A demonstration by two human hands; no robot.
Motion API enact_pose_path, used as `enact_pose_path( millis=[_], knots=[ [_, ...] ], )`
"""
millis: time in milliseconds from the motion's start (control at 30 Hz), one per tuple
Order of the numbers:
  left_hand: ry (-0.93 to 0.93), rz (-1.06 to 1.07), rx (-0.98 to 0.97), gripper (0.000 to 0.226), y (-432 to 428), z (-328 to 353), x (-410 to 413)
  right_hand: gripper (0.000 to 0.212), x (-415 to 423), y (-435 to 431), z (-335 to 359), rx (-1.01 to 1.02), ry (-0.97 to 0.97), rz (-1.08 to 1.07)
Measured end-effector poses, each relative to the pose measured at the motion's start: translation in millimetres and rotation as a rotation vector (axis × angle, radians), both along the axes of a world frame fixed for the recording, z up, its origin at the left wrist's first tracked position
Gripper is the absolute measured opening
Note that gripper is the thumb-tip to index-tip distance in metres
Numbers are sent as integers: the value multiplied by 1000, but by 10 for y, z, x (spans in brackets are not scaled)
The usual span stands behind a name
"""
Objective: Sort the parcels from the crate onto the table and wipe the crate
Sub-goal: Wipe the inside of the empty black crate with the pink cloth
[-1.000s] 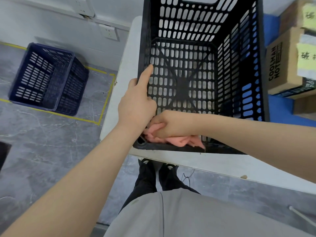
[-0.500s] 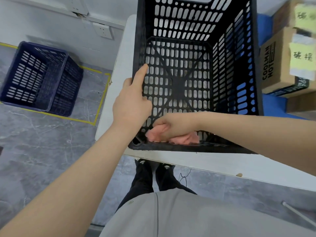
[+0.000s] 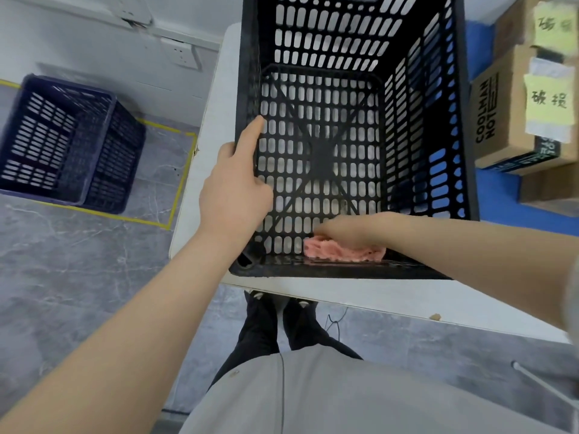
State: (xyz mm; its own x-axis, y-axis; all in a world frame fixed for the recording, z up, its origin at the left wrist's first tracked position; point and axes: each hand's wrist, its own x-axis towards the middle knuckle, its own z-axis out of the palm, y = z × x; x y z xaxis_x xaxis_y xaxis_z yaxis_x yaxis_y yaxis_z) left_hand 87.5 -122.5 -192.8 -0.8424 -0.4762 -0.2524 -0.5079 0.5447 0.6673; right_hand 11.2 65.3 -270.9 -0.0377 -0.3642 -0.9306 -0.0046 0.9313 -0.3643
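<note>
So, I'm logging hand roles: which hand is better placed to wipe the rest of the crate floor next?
Right. The right hand holds the pink cloth down inside the black crate, by its near wall. The left hand grips the crate's left wall, steadying it.

Grey top (image 3: 329, 399) right across the near edge there: plain, loose cloth, and a thin dark seam (image 3: 282, 383) ran straight down its front. Just left of that seam sat one small pale dot, a button (image 3: 233, 373) by the look of it. Beyond the hem came black trousers (image 3: 266, 333), plain as well. Dark shoes (image 3: 260, 296) showed past them, with pale trim at the toes. Over at the right edge, a sliver of grey sleeve (image 3: 572, 296) matched the top. Left forearm (image 3: 125, 339) and right forearm (image 3: 470, 255) were bare, and so were the left hand (image 3: 233, 186) and the right hand (image 3: 347, 230).
</note>
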Motion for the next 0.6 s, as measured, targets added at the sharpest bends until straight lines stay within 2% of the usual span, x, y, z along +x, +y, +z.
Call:
enact_pose_path(
  millis=[33,100,167,200,233,333,467,533,567,600],
  knots=[
    [-4,-2,-3,86,8,5,-2,37,31,28,-93,71,6,-26],
    [-8,-3,-7,85,12,11,-1,29,32,23,-252,77,93,-136],
    [-6,-3,-3,85,2,7,2,25,-12,-9,-219,130,65,82],
    [-5,-3,-3,85,-2,4,4,38,-48,18,-33,23,50,334],
    [-3,-3,-3,85,0,3,3,44,-103,49,100,-22,65,362],
    [3,0,-1,85,12,3,7,14,-319,161,602,-261,170,423],
    [4,0,-9,84,5,-14,-2,15,-415,361,1167,-381,91,337],
    [5,-3,-13,84,12,-19,0,11,-341,445,1018,-253,-39,293],
    [6,-6,-16,84,18,-21,4,17,-286,486,867,-180,-140,177],
    [8,-5,-16,84,18,-22,8,24,-228,541,671,-162,-127,107]
  ],
)
